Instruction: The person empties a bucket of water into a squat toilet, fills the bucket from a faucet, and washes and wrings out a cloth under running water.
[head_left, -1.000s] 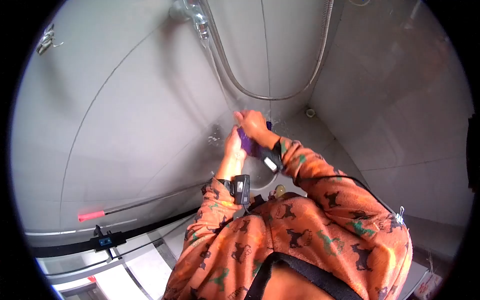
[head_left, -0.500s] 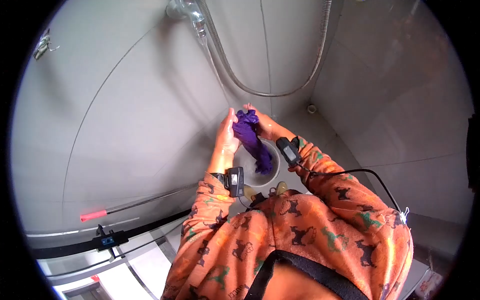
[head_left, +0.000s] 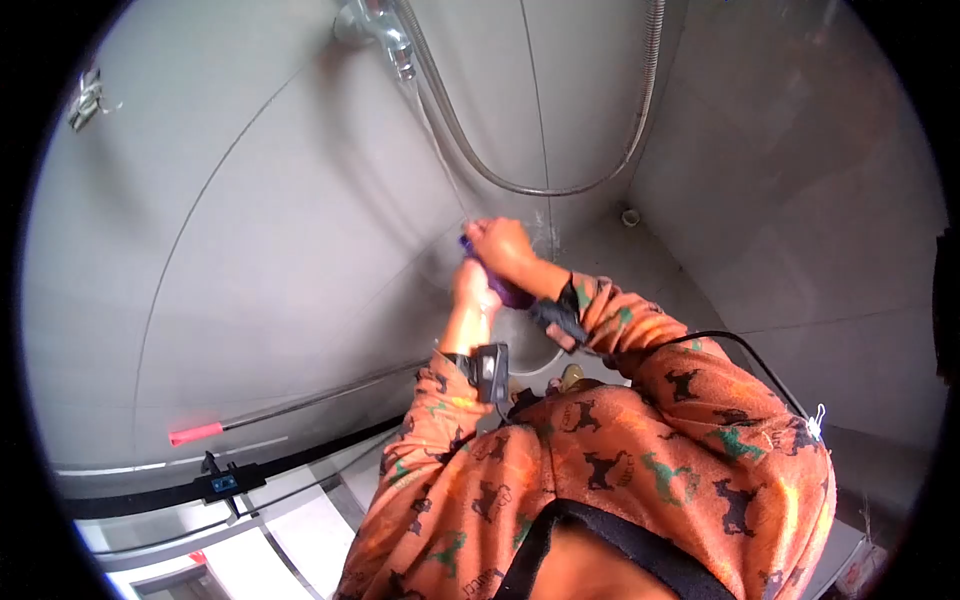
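Note:
A wet-looking purple cloth (head_left: 512, 292) is gripped between my two hands, over a bucket or basin (head_left: 545, 357) that my arms partly hide. My right hand (head_left: 503, 247) is closed round the upper end, with the back of the hand facing up. Just below it, my left hand (head_left: 473, 288) is closed on the cloth lower down. A thin stream of water (head_left: 440, 150) falls from the tap (head_left: 397, 50) towards the hands. Most of the cloth is covered by my fingers and right wrist.
A metal shower hose (head_left: 540, 190) loops down the tiled wall. On the left, a pole with a pink handle (head_left: 195, 434) leans beside a dark rail (head_left: 140, 501). A small round drain fitting (head_left: 630, 217) is on the right. A cable (head_left: 735, 343) runs from my right wrist device.
My right hand has turned over and moved onto the top of the cloth. My left hand has dropped slightly. The cloth, hanging long before, is now bunched and mostly covered.

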